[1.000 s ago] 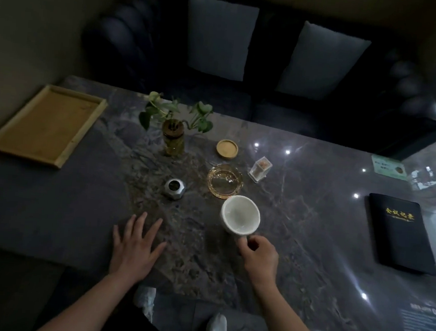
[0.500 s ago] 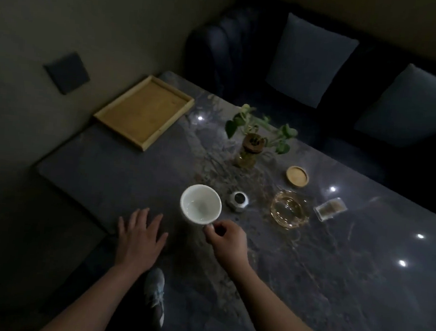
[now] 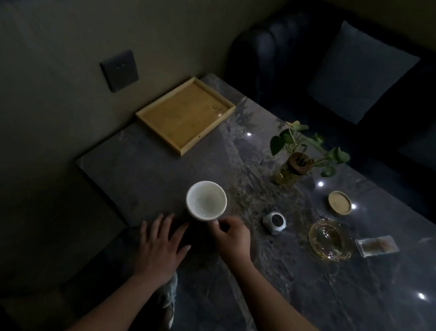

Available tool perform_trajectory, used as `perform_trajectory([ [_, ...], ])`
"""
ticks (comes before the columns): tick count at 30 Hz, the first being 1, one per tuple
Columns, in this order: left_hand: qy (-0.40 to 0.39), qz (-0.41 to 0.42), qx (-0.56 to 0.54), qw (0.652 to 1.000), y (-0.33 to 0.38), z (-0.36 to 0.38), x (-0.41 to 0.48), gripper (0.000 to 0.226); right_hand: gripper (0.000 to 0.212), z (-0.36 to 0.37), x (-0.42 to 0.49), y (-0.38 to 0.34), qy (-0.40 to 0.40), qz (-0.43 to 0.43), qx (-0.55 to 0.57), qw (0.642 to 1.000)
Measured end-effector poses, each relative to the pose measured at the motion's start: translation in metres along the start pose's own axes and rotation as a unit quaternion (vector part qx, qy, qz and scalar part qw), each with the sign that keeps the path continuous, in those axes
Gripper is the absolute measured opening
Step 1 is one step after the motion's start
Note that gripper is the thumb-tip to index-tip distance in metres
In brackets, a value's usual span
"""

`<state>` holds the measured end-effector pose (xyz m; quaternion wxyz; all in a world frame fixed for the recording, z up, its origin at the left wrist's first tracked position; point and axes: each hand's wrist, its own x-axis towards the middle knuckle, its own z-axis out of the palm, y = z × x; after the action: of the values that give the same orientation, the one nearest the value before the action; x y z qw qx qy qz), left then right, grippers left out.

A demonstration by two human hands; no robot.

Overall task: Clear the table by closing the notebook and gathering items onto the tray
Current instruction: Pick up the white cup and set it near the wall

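My right hand [image 3: 232,238] grips the handle of a white mug [image 3: 206,200], which is empty and sits over the table's near-left part. My left hand [image 3: 161,244] lies flat on the table edge with fingers spread, just left of the mug. The wooden tray [image 3: 160,120] rests empty at the far-left corner of the dark marble table [image 3: 143,175]. To the right lie a small silver container [image 3: 274,221], a glass ashtray [image 3: 328,242], a round wooden coaster [image 3: 339,202] and a clear toothpick box [image 3: 376,245]. The notebook is out of view.
A potted green plant in a glass jar [image 3: 293,168] stands mid-table between the tray and the small items. A dark sofa with grey cushions [image 3: 360,72] runs behind the table. A wall socket [image 3: 119,70] is on the left wall. My shoes show below the table edge.
My right hand has carried the mug leftward past the silver container, towards the tray side. The view has swung left, so the black notebook has left the frame. My left hand stays flat.
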<state>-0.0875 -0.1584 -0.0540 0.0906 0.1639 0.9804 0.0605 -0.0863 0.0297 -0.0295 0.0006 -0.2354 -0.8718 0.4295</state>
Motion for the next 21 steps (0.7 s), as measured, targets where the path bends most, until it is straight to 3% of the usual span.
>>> perform_trajectory([
  [4,0.005,0.005,0.002,1.000,0.000,0.001,-0.001,0.055,0.038,0.000,0.002,0.000,-0.002,-0.014,-0.002,1.000],
  [7,0.001,0.001,0.010,1.000,0.000,-0.001,-0.002,0.056,0.024,-0.003,0.002,0.005,-0.043,-0.007,0.004,0.999],
  [9,-0.005,-0.003,0.011,1.000,0.001,-0.004,-0.003,0.057,0.040,-0.010,0.000,0.017,-0.049,-0.052,-0.022,0.997],
  [11,-0.009,-0.010,0.009,1.000,0.003,-0.007,-0.004,0.056,0.058,-0.018,0.000,0.039,-0.021,-0.148,-0.110,0.983],
  [13,-0.006,-0.027,-0.006,1.000,0.006,-0.009,-0.001,0.052,0.070,-0.023,0.002,0.060,-0.021,-0.188,-0.218,0.957],
  [16,0.024,-0.061,-0.074,0.995,0.018,-0.009,0.003,0.050,0.073,-0.019,0.003,0.081,-0.045,-0.179,-0.312,0.932],
  [18,0.089,-0.080,-0.155,0.981,0.031,-0.009,0.004,0.044,0.074,-0.015,0.003,0.085,-0.039,-0.181,-0.326,0.927],
  [21,0.108,-0.169,-0.331,0.922,0.062,-0.012,0.008,0.038,0.074,-0.015,0.002,0.084,-0.042,-0.179,-0.322,0.929],
])
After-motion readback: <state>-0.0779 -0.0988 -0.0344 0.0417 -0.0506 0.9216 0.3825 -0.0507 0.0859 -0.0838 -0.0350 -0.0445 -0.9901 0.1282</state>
